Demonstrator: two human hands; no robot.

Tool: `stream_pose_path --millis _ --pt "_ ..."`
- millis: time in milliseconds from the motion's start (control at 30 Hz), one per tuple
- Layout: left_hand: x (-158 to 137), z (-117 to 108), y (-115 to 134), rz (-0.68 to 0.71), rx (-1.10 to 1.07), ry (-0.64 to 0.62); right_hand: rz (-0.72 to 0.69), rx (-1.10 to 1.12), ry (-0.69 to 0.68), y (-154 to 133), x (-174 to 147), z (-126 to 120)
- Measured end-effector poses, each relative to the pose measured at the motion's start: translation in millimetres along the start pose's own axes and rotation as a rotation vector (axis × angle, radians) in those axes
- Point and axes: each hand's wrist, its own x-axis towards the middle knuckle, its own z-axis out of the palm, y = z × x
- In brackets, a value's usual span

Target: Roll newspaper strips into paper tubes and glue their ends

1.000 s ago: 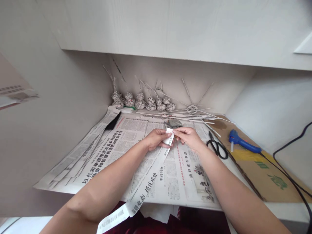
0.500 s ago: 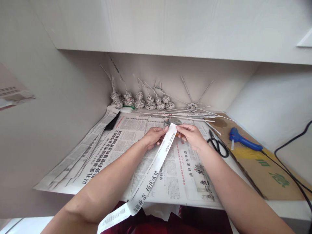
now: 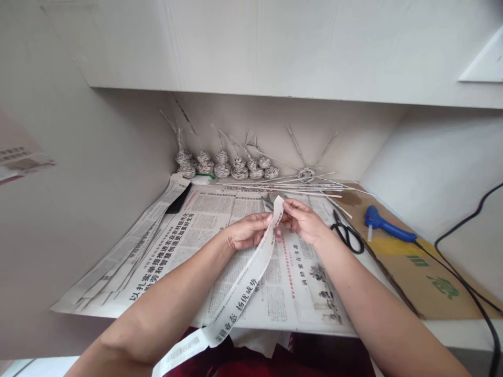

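A long strip of newspaper [image 3: 248, 280] runs from between my hands down over the table's front edge toward my lap. My left hand [image 3: 251, 230] pinches its left edge with the thumb a little below the top end. At the top corner my right hand [image 3: 302, 219] grips the strip between thumb and fingers. The strip's upper end curls slightly. Behind it, partly hidden by my hands, lies a grey metal tool with orange on its handles [image 3: 269, 200]; its kind is unclear.
Newspaper sheets [image 3: 212, 209] cover the table. Several woven paper gourds [image 3: 222, 166] line the back, near thin paper rods [image 3: 283, 188] and a spoked paper weave [image 3: 306, 174]. Black scissors [image 3: 348, 235] and a blue glue gun [image 3: 387, 225] on cardboard [image 3: 424, 293] sit right; newspaper strips [image 3: 133, 251] lie left.
My left hand has slid slightly down the strip and its fingers have moved right beneath it. The strip's top part now bends and curls. The view has shifted slightly.
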Motion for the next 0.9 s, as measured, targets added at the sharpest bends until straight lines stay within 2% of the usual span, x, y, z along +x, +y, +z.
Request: stream_pose_path --millis 133,267,400,467,533,633,700,800,900 --pt "2.2 -2.4 -0.1 -0.011 0.096 0.082 -0.005 0.004 0.028 -0.7 2.0 0.0" --pt "6.0 -4.9 0.3 0.027 0.195 0.256 0.076 -0.04 0.072 -5.3 2.1 -1.1" --pt "6.4 -4.8 -0.2 0.054 0.286 0.376 0.038 -0.213 0.122 -5.2 0.6 1.4" --pt "5.1 -2.4 -0.1 0.043 0.287 0.354 -0.039 -0.291 0.172 -2.3 0.4 3.9" --pt "3.5 2.4 0.2 -0.007 0.254 0.266 -0.093 -0.303 0.193 0.7 0.7 5.5" --pt "-0.3 14.0 0.1 -0.096 0.191 0.146 -0.116 -0.244 0.208 2.9 1.9 4.8" --pt "-7.6 24.1 -1.8 -0.125 0.155 0.139 -0.114 -0.209 0.232 3.4 3.2 2.9" --pt "-33.9 40.8 -8.6 -0.164 0.134 0.164 -0.123 -0.176 0.27 4.4 5.5 0.5" --pt "-80.2 57.0 -19.1 -0.225 0.172 0.217 -0.112 -0.142 0.299 6.2 7.0 0.8"
